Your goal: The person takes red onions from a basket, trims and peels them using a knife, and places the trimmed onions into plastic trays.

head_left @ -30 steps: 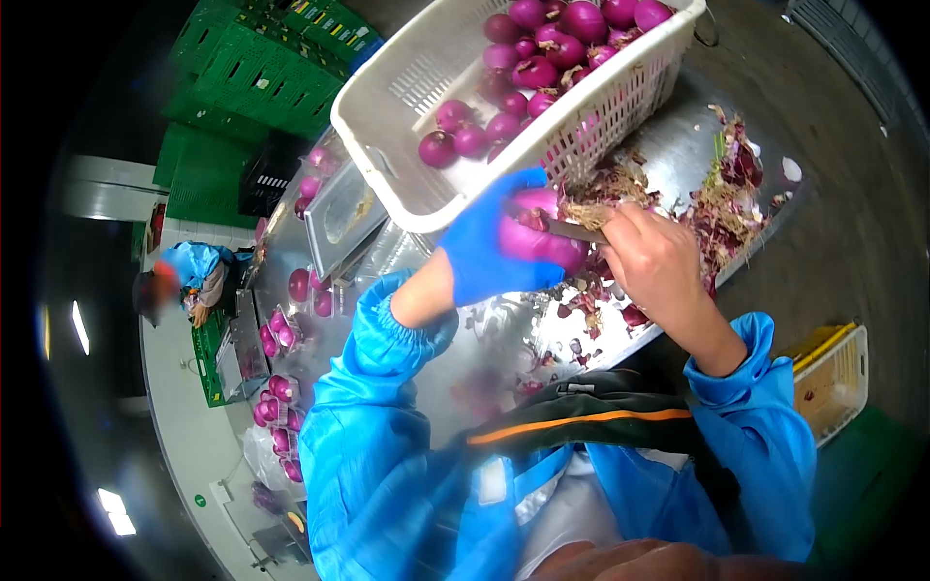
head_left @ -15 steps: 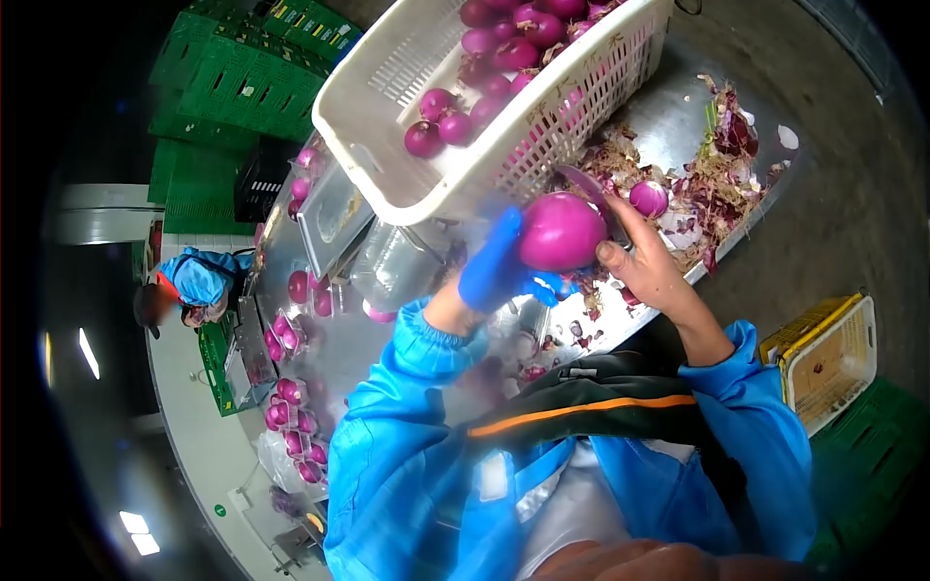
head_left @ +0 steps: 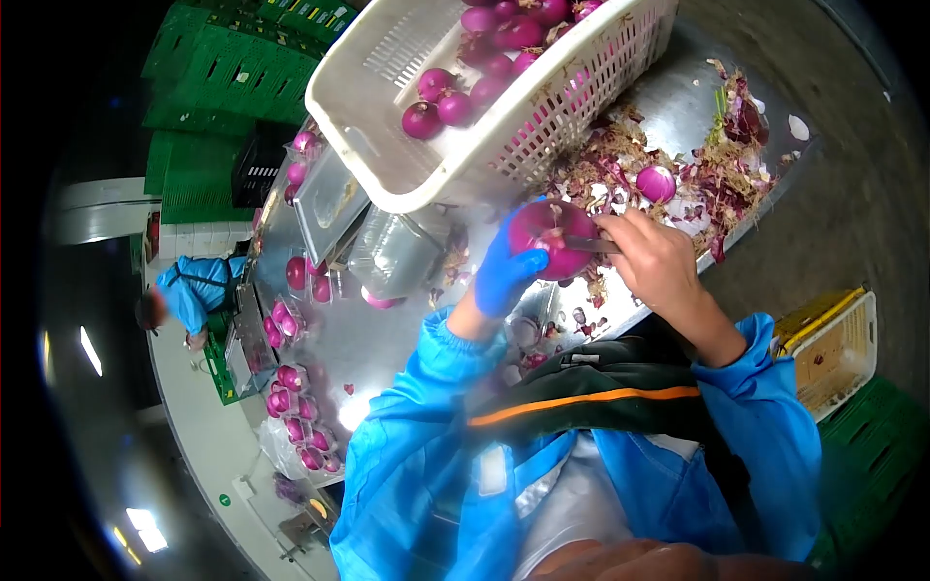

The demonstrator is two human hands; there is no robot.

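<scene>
My left hand [head_left: 509, 271], in a blue glove, is wrapped round a large red onion [head_left: 544, 221] with its root end turned up. In my bare right hand [head_left: 654, 257] is a small knife [head_left: 593, 245], its blade lying against the onion near the root end. Beyond my hands, onion skins and root trimmings [head_left: 620, 145] are heaped on the metal table. One more red onion [head_left: 656, 184] sits among them. Just past the left hand stands a white slatted basket [head_left: 426, 179] holding several red onions [head_left: 518, 34].
Clear plastic containers [head_left: 392, 257] and packed onions [head_left: 295, 402] line the left of the metal table [head_left: 378, 349]. A co-worker in blue [head_left: 194, 290] stands far left near green crates [head_left: 213, 77]. A yellow and white crate [head_left: 833, 349] is at the right.
The onion has been turned, so its root end now faces up rather than its smooth side. My right hand has brought the knife against it. The co-worker has shifted slightly.
</scene>
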